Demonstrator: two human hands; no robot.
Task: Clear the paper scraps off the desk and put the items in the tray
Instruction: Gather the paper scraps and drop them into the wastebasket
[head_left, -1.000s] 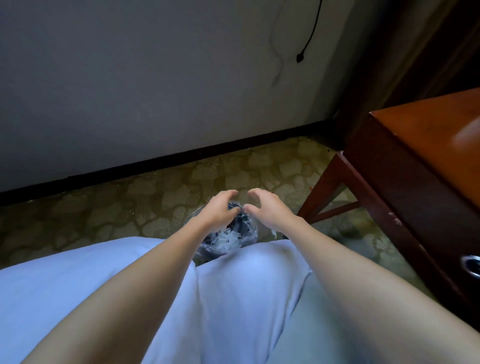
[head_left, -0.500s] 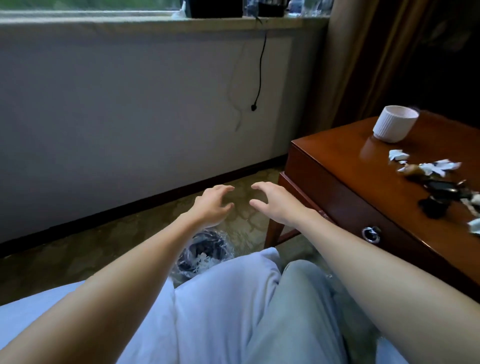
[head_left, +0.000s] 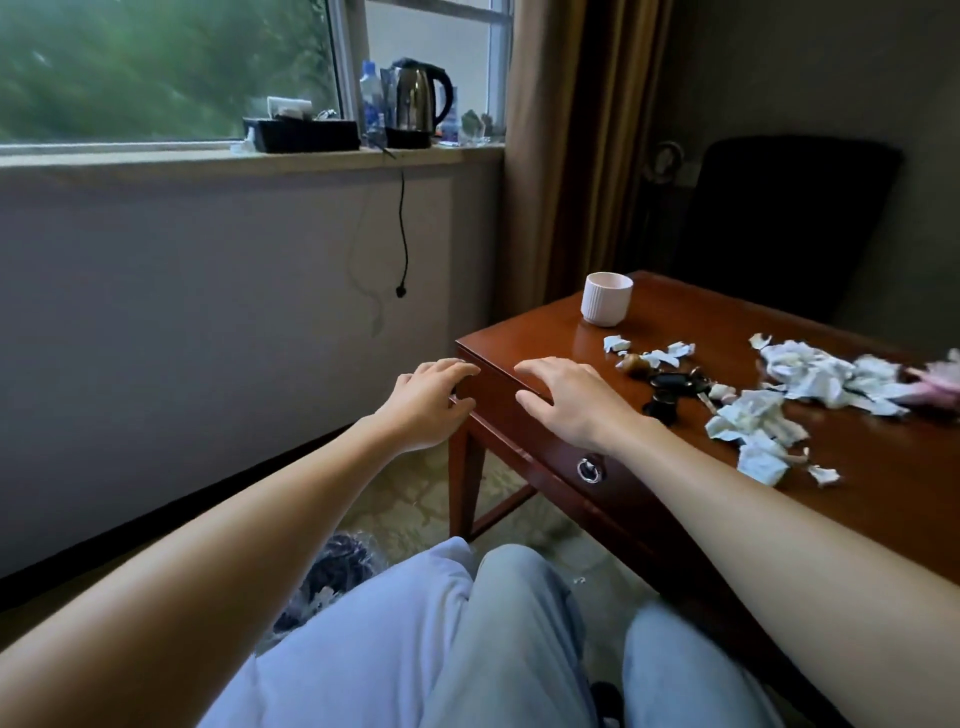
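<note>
Torn white paper scraps (head_left: 810, 371) lie in heaps on the right half of the dark wooden desk (head_left: 561, 338), with a second heap (head_left: 756, 423) nearer me. Black keys (head_left: 675, 387) and a small brown object (head_left: 635, 362) sit among them. My left hand (head_left: 426, 402) hovers just off the desk's near left corner, fingers spread, holding nothing. Over that corner my right hand (head_left: 566, 397) is held empty with its fingers apart. A bin with a clear plastic liner (head_left: 332, 577) stands on the floor by my left knee, with scraps inside. No tray is in view.
A white ribbed cup (head_left: 605, 299) stands at the desk's far left. Something pink (head_left: 937, 382) lies at the right edge. A dark chair (head_left: 779, 218) is behind the desk. The windowsill holds a kettle (head_left: 415, 101), a black box (head_left: 301, 132) and bottles; a cord (head_left: 401, 234) hangs below.
Both hands have risen from over the floor bin to the desk's near corner. The view has lifted, so the desk top, scraps and window now show.
</note>
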